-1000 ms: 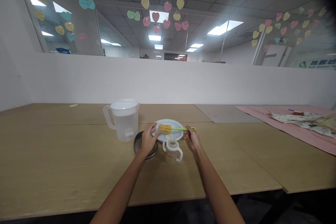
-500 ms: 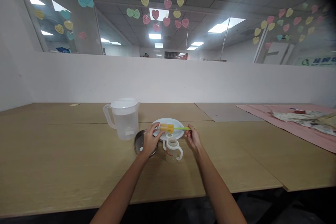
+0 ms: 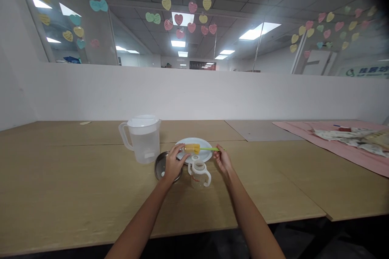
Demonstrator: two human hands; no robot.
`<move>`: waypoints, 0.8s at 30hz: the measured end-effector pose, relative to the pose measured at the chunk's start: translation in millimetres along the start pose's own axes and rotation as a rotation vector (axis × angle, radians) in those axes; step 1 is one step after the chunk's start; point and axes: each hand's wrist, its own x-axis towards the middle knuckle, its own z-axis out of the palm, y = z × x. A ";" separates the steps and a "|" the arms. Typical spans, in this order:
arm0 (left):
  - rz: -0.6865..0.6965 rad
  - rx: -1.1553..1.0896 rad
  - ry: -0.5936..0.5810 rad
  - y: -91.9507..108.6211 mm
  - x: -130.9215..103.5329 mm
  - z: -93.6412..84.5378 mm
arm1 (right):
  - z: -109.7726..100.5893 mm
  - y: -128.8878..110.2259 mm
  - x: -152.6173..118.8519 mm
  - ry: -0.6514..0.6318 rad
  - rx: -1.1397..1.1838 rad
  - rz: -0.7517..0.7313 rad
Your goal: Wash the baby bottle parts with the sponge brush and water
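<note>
A bottle brush with a yellow head (image 3: 194, 148) and a thin green handle (image 3: 209, 149) lies level in the air above the white plate (image 3: 207, 156). My right hand (image 3: 223, 159) pinches the far end of its handle. At the brush head, my left hand (image 3: 174, 165) is closed round a small clear piece, which covers part of the yellow head; its exact kind is hard to make out. Below the brush, an open clear baby bottle (image 3: 199, 179) with white side handles stands upright. Partly behind my left hand sits a metal bowl (image 3: 159, 166) with something small and white in it.
A clear plastic pitcher (image 3: 145, 141) with water stands left of the plate. To the far right, a pink cloth (image 3: 299, 131) carries some printed fabric (image 3: 340, 137). A white wall (image 3: 194, 95) rises behind the wooden table (image 3: 91, 194).
The yellow brush head seems slightly deeper in the clear piece. Both hands keep nearly the same place and grip; the whole view has shifted slightly.
</note>
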 end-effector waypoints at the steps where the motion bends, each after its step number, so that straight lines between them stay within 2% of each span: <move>1: 0.000 -0.015 0.009 -0.1 0.0 0.0 | 0.4 -0.1 -0.1 0.001 0.015 -0.011; 7: 0.011 -0.013 0.015 -0.8 -1.3 -0.3 | 0.6 2.8 -0.8 -0.086 -0.039 0.008; 11: 0.001 -0.031 -0.001 -0.6 -0.9 0.0 | -0.1 -1.3 -1.4 -0.026 0.009 0.048; 15: -0.056 -0.030 -0.007 -2.8 -0.6 -0.1 | -1.9 -4.5 -0.7 0.027 0.053 0.005; 20: -0.029 0.012 -0.009 -7.8 -2.2 -0.3 | -6.1 0.6 2.3 -0.013 -0.048 0.024; 24: -0.005 0.071 0.004 -6.6 -2.9 -0.3 | -9.2 1.6 5.1 -0.005 -0.042 0.048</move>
